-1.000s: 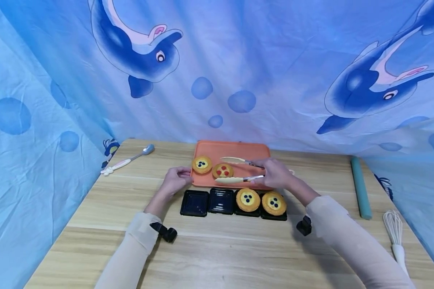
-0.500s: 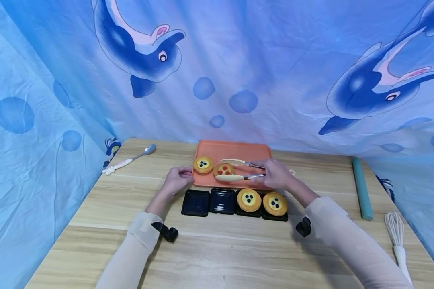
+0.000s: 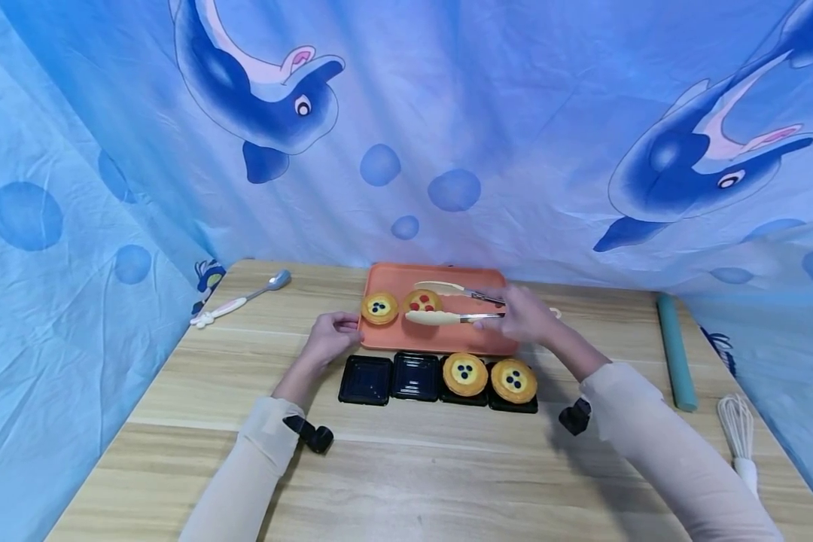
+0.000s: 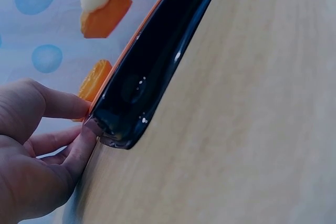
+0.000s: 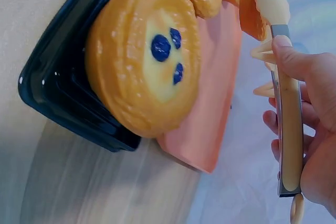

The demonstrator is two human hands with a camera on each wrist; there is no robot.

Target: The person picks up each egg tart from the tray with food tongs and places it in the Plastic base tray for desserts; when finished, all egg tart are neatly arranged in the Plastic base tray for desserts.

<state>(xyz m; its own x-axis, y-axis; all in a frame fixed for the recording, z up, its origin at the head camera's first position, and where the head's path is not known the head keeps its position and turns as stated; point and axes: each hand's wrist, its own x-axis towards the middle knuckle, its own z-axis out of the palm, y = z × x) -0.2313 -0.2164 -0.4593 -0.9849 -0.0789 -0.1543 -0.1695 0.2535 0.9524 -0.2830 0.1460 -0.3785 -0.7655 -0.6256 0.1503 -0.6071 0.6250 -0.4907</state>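
My left hand (image 3: 328, 339) pinches the left edge of the orange tray (image 3: 440, 277) between thumb and fingers. In my right hand (image 3: 523, 312) is a pair of tongs (image 3: 433, 318) with cream-coloured tips and wooden-looking handles. The tongs' tips clasp a tart with red berries (image 3: 421, 299); in the left wrist view this tart (image 4: 107, 17) hangs raised above the tray. A tart with blue berries (image 3: 379, 309) sits at the tray's left side. In the right wrist view, my fingers wrap the tongs' handle (image 5: 290, 135).
Black square boxes stand in a row before the tray: two bare ones (image 3: 366, 380) at left, two at right bearing blueberry tarts (image 3: 465, 374). A spoon (image 3: 240, 299) lies back left. A green rolling pin (image 3: 676, 354) and a whisk (image 3: 738, 433) lie at right.
The tongs have lifted the red-berry tart off the tray, and the right hand has moved up and slightly right. My left hand stays at the tray's edge.
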